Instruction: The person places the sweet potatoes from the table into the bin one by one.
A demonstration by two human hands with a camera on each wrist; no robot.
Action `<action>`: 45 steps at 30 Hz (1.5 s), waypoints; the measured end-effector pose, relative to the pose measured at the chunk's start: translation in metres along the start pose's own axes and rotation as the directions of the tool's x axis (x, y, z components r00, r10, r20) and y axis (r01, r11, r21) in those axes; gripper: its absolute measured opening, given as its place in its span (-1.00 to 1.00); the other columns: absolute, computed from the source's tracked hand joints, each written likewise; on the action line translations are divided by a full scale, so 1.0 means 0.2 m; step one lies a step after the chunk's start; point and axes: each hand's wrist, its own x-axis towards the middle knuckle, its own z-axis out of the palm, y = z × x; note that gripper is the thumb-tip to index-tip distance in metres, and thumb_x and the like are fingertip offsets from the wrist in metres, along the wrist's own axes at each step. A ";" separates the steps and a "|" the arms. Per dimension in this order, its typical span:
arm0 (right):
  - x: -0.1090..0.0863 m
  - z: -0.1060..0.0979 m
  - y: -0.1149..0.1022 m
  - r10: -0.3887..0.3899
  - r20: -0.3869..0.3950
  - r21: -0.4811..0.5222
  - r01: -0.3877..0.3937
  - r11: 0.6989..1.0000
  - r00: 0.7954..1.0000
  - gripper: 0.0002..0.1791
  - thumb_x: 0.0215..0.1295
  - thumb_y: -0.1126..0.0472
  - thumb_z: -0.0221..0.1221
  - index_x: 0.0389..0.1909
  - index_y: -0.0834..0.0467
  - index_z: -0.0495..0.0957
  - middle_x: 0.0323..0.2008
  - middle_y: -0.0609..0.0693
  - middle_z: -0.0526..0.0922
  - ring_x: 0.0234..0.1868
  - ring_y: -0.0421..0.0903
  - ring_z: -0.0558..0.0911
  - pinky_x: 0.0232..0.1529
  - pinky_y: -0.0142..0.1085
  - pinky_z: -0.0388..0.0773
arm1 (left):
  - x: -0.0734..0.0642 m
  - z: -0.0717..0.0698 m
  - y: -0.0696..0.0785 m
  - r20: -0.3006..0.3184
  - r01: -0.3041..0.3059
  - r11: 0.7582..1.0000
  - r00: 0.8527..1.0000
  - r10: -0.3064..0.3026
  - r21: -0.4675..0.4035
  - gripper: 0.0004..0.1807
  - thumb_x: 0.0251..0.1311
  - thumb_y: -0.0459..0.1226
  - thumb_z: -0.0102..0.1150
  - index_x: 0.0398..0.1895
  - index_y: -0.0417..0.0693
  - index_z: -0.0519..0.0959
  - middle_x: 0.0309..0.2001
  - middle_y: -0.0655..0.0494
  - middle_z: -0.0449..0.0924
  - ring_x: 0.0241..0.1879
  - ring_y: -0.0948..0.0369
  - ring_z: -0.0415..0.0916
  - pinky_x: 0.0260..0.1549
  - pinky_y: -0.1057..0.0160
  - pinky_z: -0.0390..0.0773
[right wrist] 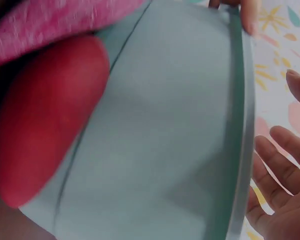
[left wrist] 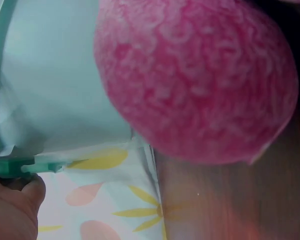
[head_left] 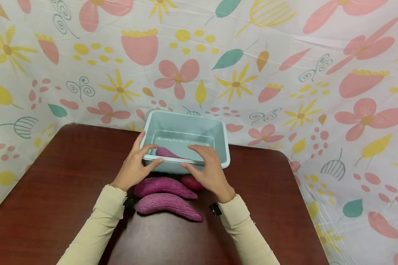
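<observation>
A pale blue-green plastic bin [head_left: 182,167] stands at the table's far side. My left hand [head_left: 132,165] grips its front left corner, thumb on the front rim and fingers over the edge; the left wrist view shows part of that hand at the rim. Over the front rim's right part is my right hand [head_left: 209,167], its fingers loosely spread with nothing between them. A purple tapered vegetable [head_left: 167,152] lies inside the bin. In front lie two long, curved, wrinkled purple vegetables [head_left: 169,207] and a smooth red one [right wrist: 52,120], partly hidden by the right hand in the head view.
The dark brown wooden table [head_left: 69,176] has rounded far corners. Behind it and along its sides hangs a white cloth [head_left: 199,48] printed with flowers and leaves, close to the bin's back.
</observation>
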 end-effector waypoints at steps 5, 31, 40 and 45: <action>-0.08 0.03 -0.07 0.005 0.013 0.036 -0.005 0.999 1.000 -0.43 0.16 0.03 0.46 0.20 0.04 0.58 0.11 -0.02 0.69 0.20 -0.04 0.57 0.26 -0.09 0.43 | -0.01 -0.03 0.00 0.017 0.012 0.998 1.000 -0.013 0.053 -0.42 0.29 0.11 0.26 0.28 0.06 0.52 0.67 -0.02 -0.28 0.58 -0.18 0.02 0.22 -0.31 0.39; -0.42 0.21 -0.17 0.063 0.106 0.119 -0.075 0.990 0.992 -0.39 0.17 -0.01 0.45 0.22 0.08 0.57 0.17 -0.07 0.66 0.20 -0.08 0.56 0.25 -0.09 0.45 | 0.07 0.02 0.03 -0.046 0.041 0.996 0.998 -0.038 0.075 -0.32 0.00 0.24 0.45 0.16 0.19 0.57 0.66 0.03 -0.23 0.62 -0.08 -0.08 0.09 -0.29 0.51; -0.47 0.27 -0.18 0.132 0.184 0.139 -0.159 0.977 0.974 -0.36 0.12 -0.01 0.48 0.22 0.07 0.57 0.17 -0.11 0.65 0.23 -0.08 0.57 0.30 -0.09 0.44 | 0.06 0.02 0.02 -0.041 0.061 0.998 0.997 -0.060 0.028 -0.36 0.03 0.20 0.45 0.11 0.13 0.58 0.67 0.01 -0.25 0.58 -0.18 0.01 0.19 -0.29 0.44; -0.48 0.30 -0.19 0.181 0.185 0.132 -0.207 0.969 0.966 -0.38 0.13 0.01 0.48 0.20 0.09 0.58 0.16 -0.05 0.67 0.26 -0.03 0.58 0.30 -0.06 0.46 | 0.06 0.02 0.02 -0.036 0.058 0.998 0.998 -0.057 0.024 -0.40 0.06 0.20 0.43 0.10 0.17 0.57 0.67 0.06 -0.26 0.53 -0.20 0.13 -0.01 -0.20 0.57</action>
